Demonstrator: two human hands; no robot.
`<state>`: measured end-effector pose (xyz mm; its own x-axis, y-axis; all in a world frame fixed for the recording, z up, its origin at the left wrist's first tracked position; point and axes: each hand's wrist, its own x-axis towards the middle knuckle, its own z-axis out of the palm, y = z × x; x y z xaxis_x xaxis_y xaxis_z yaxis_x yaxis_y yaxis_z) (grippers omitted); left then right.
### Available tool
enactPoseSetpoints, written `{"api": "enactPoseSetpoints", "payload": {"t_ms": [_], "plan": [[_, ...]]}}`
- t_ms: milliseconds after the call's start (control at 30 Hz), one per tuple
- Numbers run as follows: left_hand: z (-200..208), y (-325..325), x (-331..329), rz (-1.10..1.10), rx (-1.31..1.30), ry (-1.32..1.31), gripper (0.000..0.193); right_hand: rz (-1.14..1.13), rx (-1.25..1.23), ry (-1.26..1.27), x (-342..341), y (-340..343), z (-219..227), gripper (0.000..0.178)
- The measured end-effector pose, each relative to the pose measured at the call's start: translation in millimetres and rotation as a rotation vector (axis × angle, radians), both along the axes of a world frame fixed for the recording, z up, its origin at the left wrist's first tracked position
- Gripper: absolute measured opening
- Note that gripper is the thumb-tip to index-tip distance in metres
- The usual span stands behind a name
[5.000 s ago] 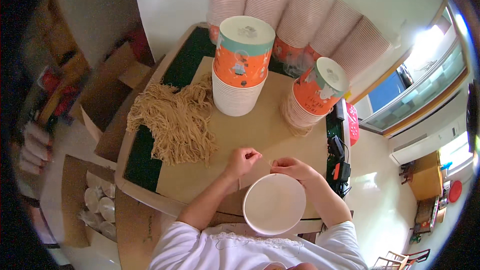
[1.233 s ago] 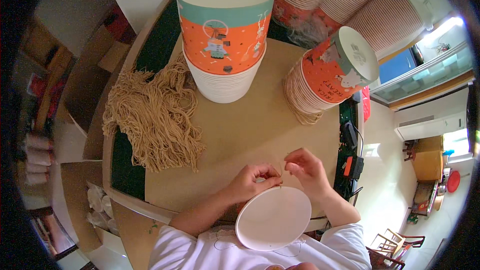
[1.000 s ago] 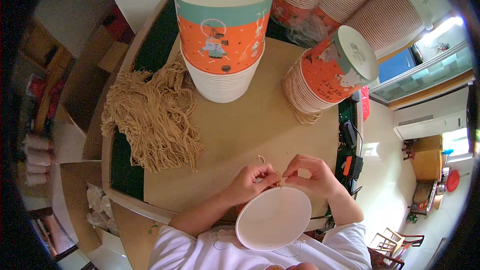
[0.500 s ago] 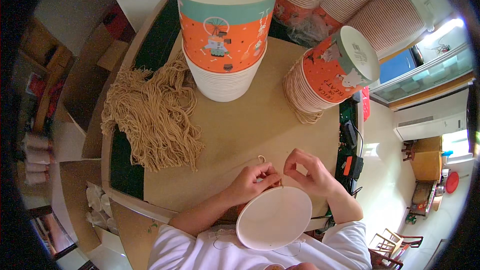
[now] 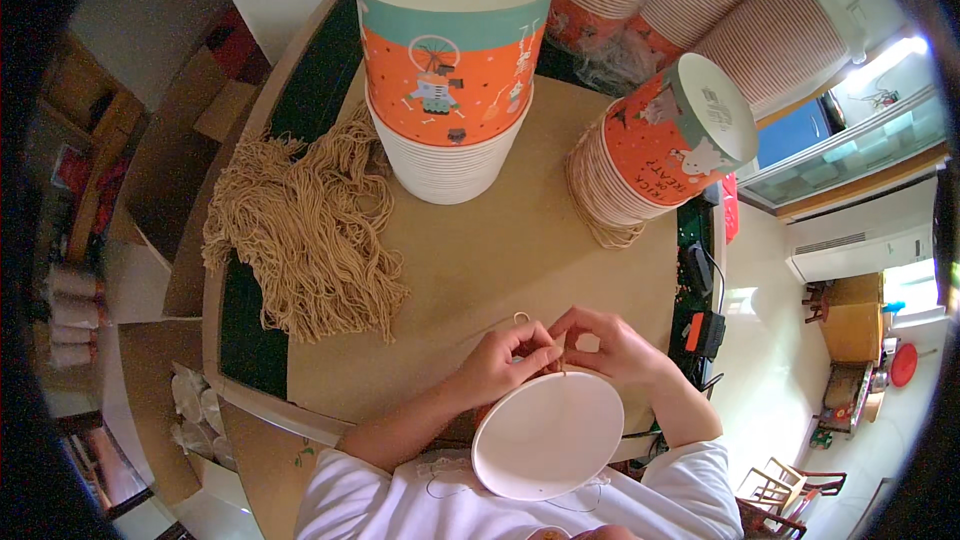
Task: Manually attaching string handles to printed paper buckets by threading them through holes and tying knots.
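Left hand [image 5: 500, 362]: at the bucket's far rim, left of its middle; fingers curled, thumb and forefinger pinched together, apparently on cord; exact grip hidden.
Right hand [image 5: 622, 348]: just beyond the bucket's far rim, right of its middle; thumb and forefinger brought to a point, apparently on the same cord; other fingers bent.
Fingertip gap: very slight; touching or just apart, cannot tell.
Cord [image 5: 562, 367]: thin, tan; visible length crosses the bucket's far rim between the hands, its line running away from the wearer; both hands about equally near.
Loop [image 5: 521, 316]: tan, standing up behind the left hand, beyond the bucket's rim.
Bucket [image 5: 548, 440]: one, white inside; mouth tilted up toward the wearer, its oval longest from near left to far right; near side by the white shirt [image 5: 425, 500].
Cord bundle [image 5: 305, 240]: tan, loose; beyond the bucket, left, on the board [image 5: 480, 285].
Tall stack [image 5: 445, 90]: buckets, inverted, orange and green; well beyond the bucket, slightly left.
Short stack [image 5: 660, 155]: same kind, tan strands at its lower part; beyond the bucket, right.
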<state>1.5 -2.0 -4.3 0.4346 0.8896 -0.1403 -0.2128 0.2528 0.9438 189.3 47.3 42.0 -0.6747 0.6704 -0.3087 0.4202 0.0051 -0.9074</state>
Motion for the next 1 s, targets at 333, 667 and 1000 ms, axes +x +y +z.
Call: {"api": "enactPoseSetpoints", "payload": {"t_ms": [333,667,1000], "plan": [[4.6,0.5,-0.2,0.060,-0.017,-0.064,0.008,-0.182,0.529,0.010,-4.1,-4.0,-14.0,0.015],[10.9,11.2,-6.4,-0.048,0.507,0.184,0.011,-0.243,0.719,0.003,-10.7,3.7,-16.2,0.015],[13.1,0.2,-15.5,-0.128,0.519,0.217,0.014,-0.251,0.890,-0.129,-0.7,-12.3,-5.9,0.010]]}}
